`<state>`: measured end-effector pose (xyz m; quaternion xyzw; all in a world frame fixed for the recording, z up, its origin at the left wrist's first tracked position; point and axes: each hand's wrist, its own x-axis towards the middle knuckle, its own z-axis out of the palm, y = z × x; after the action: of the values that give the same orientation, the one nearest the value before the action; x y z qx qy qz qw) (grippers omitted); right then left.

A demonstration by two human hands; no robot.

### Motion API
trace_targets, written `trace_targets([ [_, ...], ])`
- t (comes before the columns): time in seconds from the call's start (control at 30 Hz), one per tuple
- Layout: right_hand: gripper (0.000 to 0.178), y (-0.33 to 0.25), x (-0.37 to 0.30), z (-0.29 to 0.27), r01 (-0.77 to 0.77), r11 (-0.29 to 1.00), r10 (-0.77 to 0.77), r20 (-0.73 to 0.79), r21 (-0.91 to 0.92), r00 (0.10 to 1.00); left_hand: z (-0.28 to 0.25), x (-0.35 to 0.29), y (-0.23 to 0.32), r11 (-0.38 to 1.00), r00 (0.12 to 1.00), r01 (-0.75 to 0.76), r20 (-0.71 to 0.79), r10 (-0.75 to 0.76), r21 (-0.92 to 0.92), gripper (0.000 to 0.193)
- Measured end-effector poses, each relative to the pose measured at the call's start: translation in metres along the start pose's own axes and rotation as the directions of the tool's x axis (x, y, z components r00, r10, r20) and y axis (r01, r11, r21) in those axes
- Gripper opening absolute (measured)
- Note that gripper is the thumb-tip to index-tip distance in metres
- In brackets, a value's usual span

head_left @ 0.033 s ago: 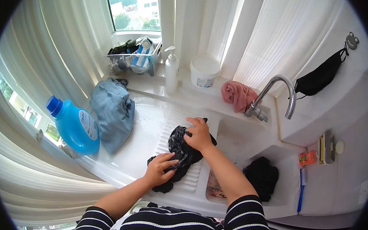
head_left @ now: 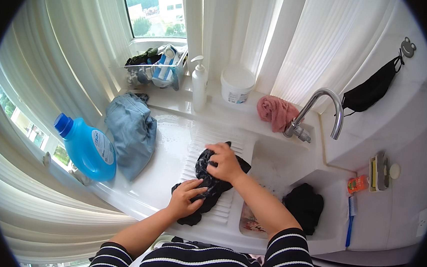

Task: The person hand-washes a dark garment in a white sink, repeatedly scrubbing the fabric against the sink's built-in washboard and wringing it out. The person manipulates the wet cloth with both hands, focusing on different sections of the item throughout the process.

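Observation:
A dark, wet black garment (head_left: 213, 186) with whitish suds on it lies bunched across the white ribbed washboard (head_left: 222, 214). My left hand (head_left: 185, 197) rests on its near left part, fingers stretched and somewhat apart. Farther up the garment is my right hand (head_left: 225, 163), its fingers bent down onto the fabric and gripping it. A fold of the cloth pokes out to the right of that hand, and a small tip sticks up beyond it. Fabric under both palms is hidden.
Right of the washboard, a basin (head_left: 276, 161) holds another black cloth (head_left: 304, 207) beneath a curved faucet (head_left: 336, 118). A blue detergent jug (head_left: 89, 149) and blue-grey fabric (head_left: 132, 132) lie left. Behind stand a pump bottle (head_left: 200, 84), white tub (head_left: 237, 84) and pink towel (head_left: 277, 113).
My right hand has shifted slightly left and toward me, its fingers more bent than before. The garment's far tip has moved the same way. My left hand stays nearly in place.

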<state>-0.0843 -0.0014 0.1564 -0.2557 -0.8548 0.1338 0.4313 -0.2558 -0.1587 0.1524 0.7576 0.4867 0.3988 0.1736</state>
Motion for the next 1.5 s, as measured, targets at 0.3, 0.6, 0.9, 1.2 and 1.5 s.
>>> trace_targets([
  [0.3, 0.017, 0.028, -0.005, 0.007, -0.306, 0.844, 0.323, -0.039, -0.441, 0.946, 0.006, -0.002, -0.005, 1.0, 1.0, 0.019, -0.022, -0.02, -0.004, 0.041],
  [0.6, 0.018, 0.032, -0.013, 0.005, -0.229, 0.888, 0.248, -0.004, -0.399, 0.969, 0.002, -0.004, 0.0, 1.0, 1.0, 0.018, 0.021, -0.019, 0.019, 0.043],
  [0.9, 0.024, 0.025, -0.003, -0.011, -0.547, 0.766, 0.622, 0.178, -0.337, 0.762, -0.021, 0.008, 0.007, 0.958, 0.962, 0.265, 0.044, -0.271, 0.106, 0.047],
  [1.2, 0.026, -0.041, 0.006, -0.052, -0.373, 0.631, 0.27, 0.259, 0.68, 0.927, -0.014, 0.019, 0.043, 0.924, 0.918, -0.258, 0.369, 0.144, 0.281, 0.053],
  [1.5, 0.013, 0.022, -0.017, 0.0, -0.338, 0.909, 0.296, -0.191, -0.243, 0.936, -0.005, 0.006, 0.016, 0.965, 0.953, -0.238, 0.218, 0.211, 0.108, 0.05],
])
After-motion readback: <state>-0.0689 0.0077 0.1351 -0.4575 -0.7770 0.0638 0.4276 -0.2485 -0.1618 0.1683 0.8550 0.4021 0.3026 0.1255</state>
